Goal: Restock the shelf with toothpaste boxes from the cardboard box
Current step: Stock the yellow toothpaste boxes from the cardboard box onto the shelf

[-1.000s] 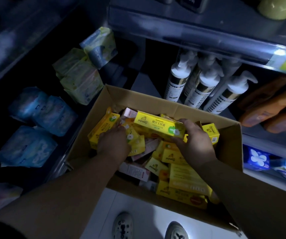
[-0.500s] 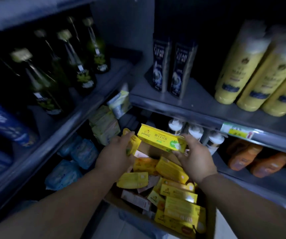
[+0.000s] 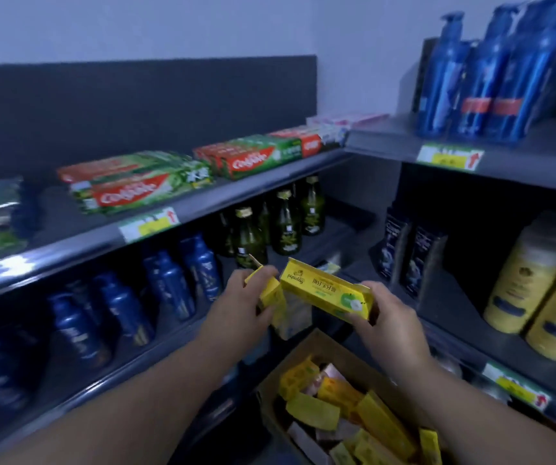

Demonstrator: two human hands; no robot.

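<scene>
Now, by dim grey shelves [image 3: 253,189], left hand [image 3: 236,307] and right hand [image 3: 390,317] grip toothpaste boxes [image 3: 323,290].

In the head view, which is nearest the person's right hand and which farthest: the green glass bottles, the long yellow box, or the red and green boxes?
1. The long yellow box: held in the right hand.
2. The green glass bottles: middle shelf, beyond and left.
3. The red and green boxes: top shelf, higher and left.

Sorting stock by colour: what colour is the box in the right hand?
The box is yellow, best in the head view.
</scene>
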